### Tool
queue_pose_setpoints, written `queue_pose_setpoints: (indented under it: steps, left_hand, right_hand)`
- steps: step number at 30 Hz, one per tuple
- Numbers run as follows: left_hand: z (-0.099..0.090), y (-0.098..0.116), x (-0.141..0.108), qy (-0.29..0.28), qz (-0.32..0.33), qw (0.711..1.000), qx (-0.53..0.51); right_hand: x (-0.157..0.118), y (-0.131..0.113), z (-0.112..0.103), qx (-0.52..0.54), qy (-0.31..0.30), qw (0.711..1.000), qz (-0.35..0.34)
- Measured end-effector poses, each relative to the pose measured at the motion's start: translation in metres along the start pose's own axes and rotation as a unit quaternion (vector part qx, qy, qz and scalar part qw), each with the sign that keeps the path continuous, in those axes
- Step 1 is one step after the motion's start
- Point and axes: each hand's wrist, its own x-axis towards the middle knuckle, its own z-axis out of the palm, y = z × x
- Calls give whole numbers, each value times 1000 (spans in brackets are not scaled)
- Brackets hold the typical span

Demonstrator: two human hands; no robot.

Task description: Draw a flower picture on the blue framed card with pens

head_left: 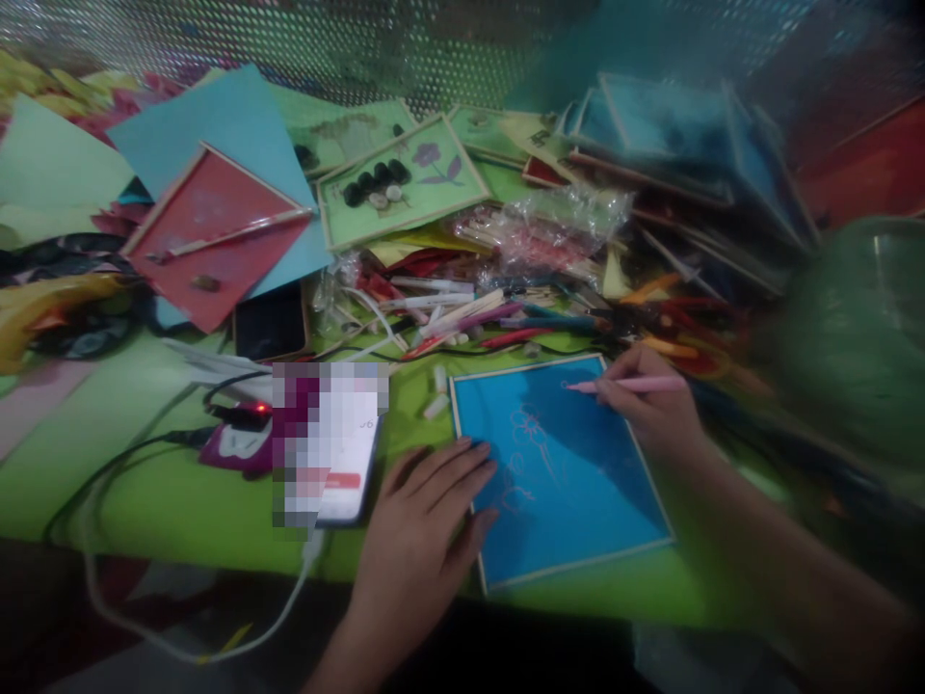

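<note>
A blue sheet (570, 511) with a thin pale wooden border lies on the green table, turned slightly. Faint pinkish lines on it form a flower (531, 422) with a stem, and curls below. My right hand (650, 400) pinches a pink pen (654, 384) over the upper right part, its tip beside a small ring mark. Flat and with fingers spread, my left hand (434, 511) rests its fingertips on the sheet's left edge and holds nothing.
Left of my left hand lie a lit phone (347, 482) with a white cable and a purple power strip (242, 443). Behind are pens, sticks, plastic wrap (564, 226), a red framed sheet (217, 226) and a framed stone picture (405, 183). A green rounded object (859, 328) stands right.
</note>
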Motion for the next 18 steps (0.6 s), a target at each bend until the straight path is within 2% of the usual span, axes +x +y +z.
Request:
queue_pose_setpoints:
  steps: [18]
  left_hand:
    - [0, 1, 0, 1, -1, 1000, -2]
  right_hand:
    - [2, -4, 2, -6, -6, 1000, -3]
